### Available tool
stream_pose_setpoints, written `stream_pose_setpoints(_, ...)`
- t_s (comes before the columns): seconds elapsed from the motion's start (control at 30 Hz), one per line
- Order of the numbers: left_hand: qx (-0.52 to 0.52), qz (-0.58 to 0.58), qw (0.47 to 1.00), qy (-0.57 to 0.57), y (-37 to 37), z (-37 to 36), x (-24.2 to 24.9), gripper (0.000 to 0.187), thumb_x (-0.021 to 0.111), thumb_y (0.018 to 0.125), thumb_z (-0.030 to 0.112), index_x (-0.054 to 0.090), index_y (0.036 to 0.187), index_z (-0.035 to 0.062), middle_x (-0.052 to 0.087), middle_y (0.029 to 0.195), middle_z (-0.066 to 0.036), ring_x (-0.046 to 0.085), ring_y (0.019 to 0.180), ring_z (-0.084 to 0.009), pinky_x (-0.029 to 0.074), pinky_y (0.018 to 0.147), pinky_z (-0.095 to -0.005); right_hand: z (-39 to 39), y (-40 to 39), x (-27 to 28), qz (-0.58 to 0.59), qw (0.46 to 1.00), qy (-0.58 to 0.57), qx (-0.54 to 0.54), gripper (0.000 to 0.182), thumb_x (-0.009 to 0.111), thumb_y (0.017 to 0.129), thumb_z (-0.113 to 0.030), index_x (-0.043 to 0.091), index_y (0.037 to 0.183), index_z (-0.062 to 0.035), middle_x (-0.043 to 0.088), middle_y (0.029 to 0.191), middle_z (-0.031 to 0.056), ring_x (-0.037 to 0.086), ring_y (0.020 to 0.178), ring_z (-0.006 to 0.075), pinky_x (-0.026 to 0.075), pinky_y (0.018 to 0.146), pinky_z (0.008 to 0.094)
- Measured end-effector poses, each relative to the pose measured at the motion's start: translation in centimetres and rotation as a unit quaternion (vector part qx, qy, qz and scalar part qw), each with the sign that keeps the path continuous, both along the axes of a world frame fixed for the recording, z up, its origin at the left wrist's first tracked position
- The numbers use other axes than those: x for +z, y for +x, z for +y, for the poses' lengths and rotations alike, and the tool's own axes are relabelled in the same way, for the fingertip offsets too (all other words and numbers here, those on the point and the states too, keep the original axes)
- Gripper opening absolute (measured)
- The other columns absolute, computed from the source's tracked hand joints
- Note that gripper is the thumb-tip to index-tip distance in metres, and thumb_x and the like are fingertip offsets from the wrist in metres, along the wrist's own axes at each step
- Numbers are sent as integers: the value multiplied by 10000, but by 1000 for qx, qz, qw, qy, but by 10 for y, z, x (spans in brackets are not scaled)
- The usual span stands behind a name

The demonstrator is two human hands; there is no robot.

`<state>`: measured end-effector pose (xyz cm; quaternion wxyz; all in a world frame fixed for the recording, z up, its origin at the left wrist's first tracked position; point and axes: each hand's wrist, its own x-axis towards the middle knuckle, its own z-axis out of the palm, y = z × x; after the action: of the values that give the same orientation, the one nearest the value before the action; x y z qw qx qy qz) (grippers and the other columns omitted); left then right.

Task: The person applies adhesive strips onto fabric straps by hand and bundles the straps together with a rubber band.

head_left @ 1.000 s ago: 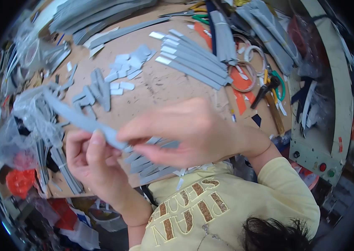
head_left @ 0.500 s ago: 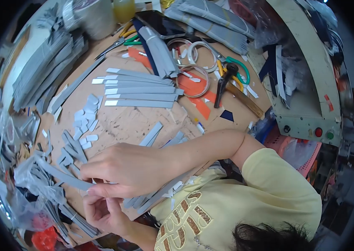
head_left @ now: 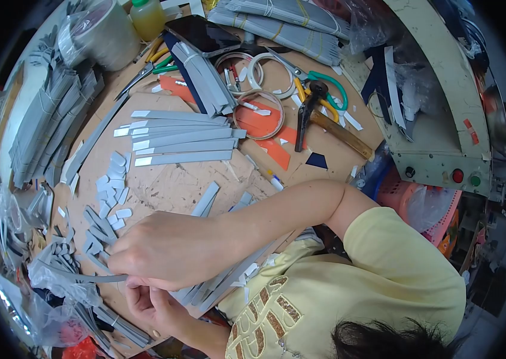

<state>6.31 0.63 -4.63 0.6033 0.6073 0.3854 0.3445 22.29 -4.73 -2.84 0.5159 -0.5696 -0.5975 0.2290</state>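
My right hand (head_left: 169,248) is turned back-upward, fingers curled, pinching the near end of a narrow grey strip (head_left: 88,277), smooth, matte and slightly bowed. The strip reaches left from my fingertips, its far end over a crinkled clear plastic bag (head_left: 64,281). My left hand (head_left: 154,304) sits just below, fingers bent and touching the right; I cannot tell whether it grips the strip too, since the right covers its fingertips.

Beyond my wrist, flat white-tipped strips (head_left: 184,143) lie fanned side by side, near small pale rounded pieces (head_left: 112,185). Farther up are pale tape rings (head_left: 259,113) over bright orange scraps (head_left: 274,152), a wooden-handled hammer (head_left: 342,136) and green-handled scissors (head_left: 330,90).

Thick raised letters, brown and speckled, edge the front of my yellow shirt (head_left: 396,257); folds and the angle keep me from reading a whole word.

The tabletop (head_left: 169,191) is tan board, scuffed with dark marks. To the right stands a pale metal housing (head_left: 438,164) with a red button (head_left: 457,175) and a green one.
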Motion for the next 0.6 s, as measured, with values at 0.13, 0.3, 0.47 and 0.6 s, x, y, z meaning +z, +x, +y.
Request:
stream_pose_setpoints(0.13, 26, 4, 1000, -15, 0, -2, -2, 204, 464, 817, -10, 573, 988, 15, 561, 731, -30, 444, 555, -65, 348, 501, -150, -1, 1, 2, -10, 1000, 1, 2, 112, 604, 762, -38, 516, 693, -27, 535, 690, 91, 540, 569, 249, 472, 537, 332)
stream_pose_setpoints(0.3, 21, -1, 1000, -21, -3, -1, -5, 208, 464, 823, 9, 571, 1001, 9, 550, 724, -27, 437, 555, -69, 344, 505, -152, 0, -1, -2, -23, 1000, 0, 8, 98, 600, 755, -30, 520, 698, -29, 536, 689, 84, 548, 577, 238, 480, 541, 326)
stream_pose_setpoints(0.47, -20, -6, 1000, -16, -9, 2, -8, 205, 466, 826, 18, 574, 1000, 11, 554, 740, -30, 435, 561, -74, 342, 519, -155, 4, -4, -7, -6, 998, 53, -19, 127, 597, 733, -66, 578, 645, 23, 595, 642, 136, 556, 493, 274, 478, 498, 353)
stream_pose_setpoints(0.6, -50, -12, 999, -17, -12, 3, -10, 200, 471, 827, 16, 575, 998, 15, 552, 751, -30, 431, 567, -77, 343, 537, -160, 1, -3, -4, -25, 1000, 2, 14, 82, 597, 727, -16, 521, 703, -35, 542, 707, 78, 559, 600, 232, 484, 553, 321)
